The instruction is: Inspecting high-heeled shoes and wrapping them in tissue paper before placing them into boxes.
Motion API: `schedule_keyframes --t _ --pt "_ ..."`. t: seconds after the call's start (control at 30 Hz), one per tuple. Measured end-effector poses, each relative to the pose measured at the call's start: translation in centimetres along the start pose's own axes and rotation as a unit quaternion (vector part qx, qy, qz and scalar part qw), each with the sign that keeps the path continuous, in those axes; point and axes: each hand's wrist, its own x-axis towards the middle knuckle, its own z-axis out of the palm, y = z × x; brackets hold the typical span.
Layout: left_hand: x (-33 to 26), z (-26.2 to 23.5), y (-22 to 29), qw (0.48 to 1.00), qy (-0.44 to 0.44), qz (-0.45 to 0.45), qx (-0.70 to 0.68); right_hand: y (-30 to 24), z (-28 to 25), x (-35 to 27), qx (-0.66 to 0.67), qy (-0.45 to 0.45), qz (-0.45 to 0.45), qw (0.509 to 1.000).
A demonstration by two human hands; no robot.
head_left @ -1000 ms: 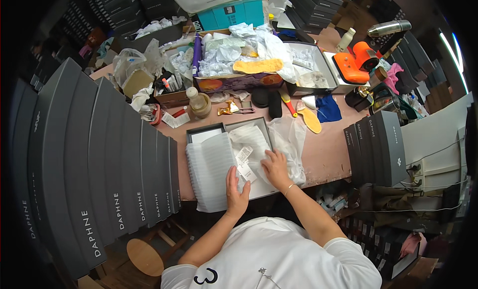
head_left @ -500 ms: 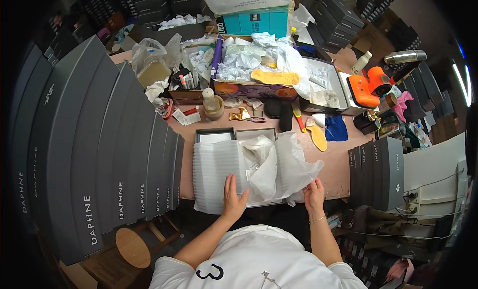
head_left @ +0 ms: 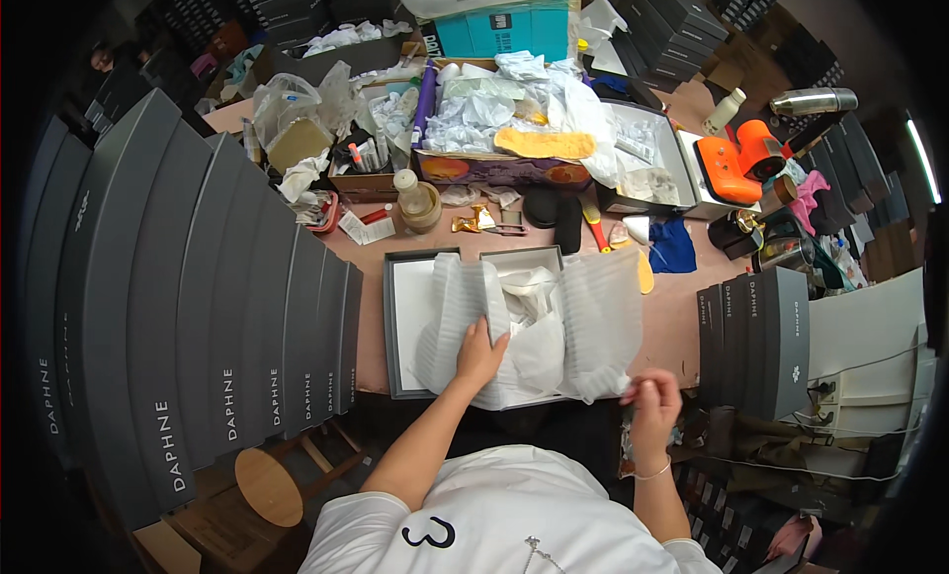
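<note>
Right hand (head_left: 650,396) withdrew; left hand (head_left: 479,354) presses foam sheet (head_left: 460,317).

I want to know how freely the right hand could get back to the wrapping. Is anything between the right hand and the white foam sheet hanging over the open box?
Nothing visible does. The right hand is at the table's near edge, right by the lower right corner of the white foam sheet, while the left hand presses on the sheet's left flap.

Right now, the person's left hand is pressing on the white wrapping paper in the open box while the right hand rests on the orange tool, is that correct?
Not quite. The head view shows the left hand on the white wrapping paper in the open box, but the right hand is at the paper's near right corner, far from the orange tool.
</note>
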Motion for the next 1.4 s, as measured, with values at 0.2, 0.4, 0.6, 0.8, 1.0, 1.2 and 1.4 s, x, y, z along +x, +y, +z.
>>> schedule_keyframes --t 0.2,0.4,0.6,0.8,1.0,1.2,1.4 --pt "2.3 0.7 -2.7 1.000 0.025 -0.004 -0.011 2.6 11.9 2.5 -0.327 -0.218 -0.085 0.916" --pt "-0.1 -7.2 5.6 0.982 -0.041 0.074 -0.169 -0.8 4.5 5.6 -0.244 -0.114 -0.020 0.963" --pt "-0.6 1.1 0.4 0.723 -0.178 -0.086 -0.662 -3.0 7.8 4.5 -0.301 -0.064 -0.096 0.947" --pt "-0.1 -0.6 -9.2 0.766 -0.149 -0.171 -0.602 15.7 11.0 8.5 -0.073 -0.066 0.093 0.991" --pt "-1.4 -5.3 -2.0 0.977 0.184 0.069 -0.078 10.1 9.1 8.3 -0.420 -0.041 -0.078 0.903" --pt "-5.0 -5.3 3.0 0.963 0.001 0.155 -0.219 9.0 -0.3 7.6 -0.543 -0.241 0.257 0.762" --pt "-7.2 -5.8 3.3 0.899 -0.097 0.143 -0.403 5.3 -1.8 4.9 0.017 -0.171 0.244 0.954"
